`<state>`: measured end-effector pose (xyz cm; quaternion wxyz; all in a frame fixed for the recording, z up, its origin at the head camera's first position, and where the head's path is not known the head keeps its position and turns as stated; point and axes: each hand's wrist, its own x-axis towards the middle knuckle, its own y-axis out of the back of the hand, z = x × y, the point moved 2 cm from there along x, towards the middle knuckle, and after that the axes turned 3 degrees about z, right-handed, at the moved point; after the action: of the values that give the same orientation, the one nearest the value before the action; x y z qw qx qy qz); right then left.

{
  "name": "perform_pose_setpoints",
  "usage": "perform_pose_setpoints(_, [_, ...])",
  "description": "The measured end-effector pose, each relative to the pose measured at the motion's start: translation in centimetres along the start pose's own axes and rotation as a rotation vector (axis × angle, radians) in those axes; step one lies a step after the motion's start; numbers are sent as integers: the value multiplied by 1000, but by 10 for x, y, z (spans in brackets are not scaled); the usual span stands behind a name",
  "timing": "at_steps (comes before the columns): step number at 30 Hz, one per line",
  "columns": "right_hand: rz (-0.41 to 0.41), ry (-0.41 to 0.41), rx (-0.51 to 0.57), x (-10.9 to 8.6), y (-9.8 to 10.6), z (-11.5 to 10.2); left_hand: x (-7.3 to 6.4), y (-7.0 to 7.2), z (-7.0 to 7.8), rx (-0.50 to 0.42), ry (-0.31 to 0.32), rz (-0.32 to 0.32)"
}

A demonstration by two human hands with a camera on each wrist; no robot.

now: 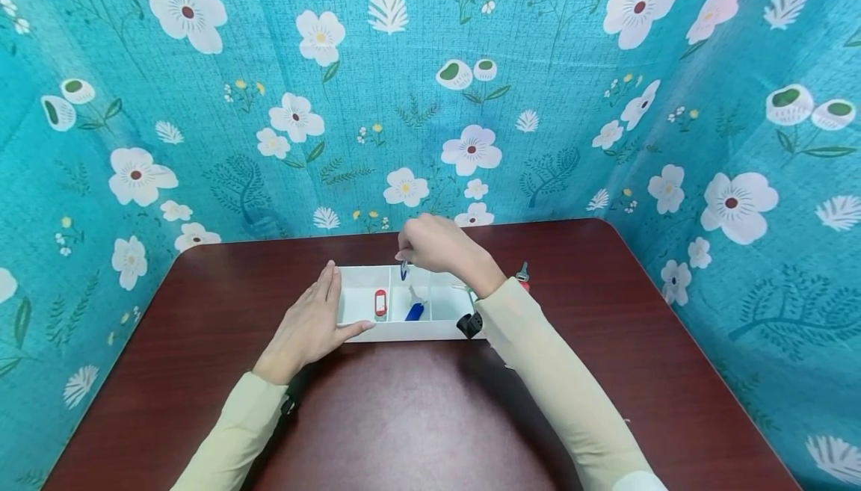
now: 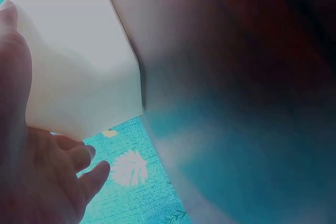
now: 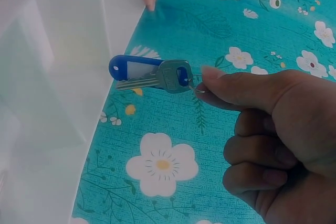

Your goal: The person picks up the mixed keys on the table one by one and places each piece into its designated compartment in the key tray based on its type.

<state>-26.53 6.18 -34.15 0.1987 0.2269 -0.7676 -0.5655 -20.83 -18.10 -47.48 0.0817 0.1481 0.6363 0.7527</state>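
Observation:
A long white divided tray (image 1: 410,332) lies on the table. My left hand (image 1: 306,328) rests against its left end, fingers straight along the side and thumb along the front wall. Between thumb and forefinger of my right hand (image 3: 273,124), a metal ring is pinched. From that ring hang a silver key (image 3: 170,77) and a blue key tag (image 3: 119,68), held above the tray's back edge. The left compartment holds a red key tag (image 1: 380,303). In the middle one lies another blue key tag (image 1: 414,312) with a key.
Past the tray's right end, a key (image 1: 522,273) with a red tag is partly hidden by my right sleeve (image 1: 538,341). The right compartment is partly covered by my forearm. A blue flowered cloth (image 1: 403,102) hangs behind the dark red table (image 1: 403,416).

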Motion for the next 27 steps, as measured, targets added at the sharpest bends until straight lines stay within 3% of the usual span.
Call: perform_pose_setpoints(27, [-128,1,19,22,-8,3,-1,1,0,-25,-13,16])
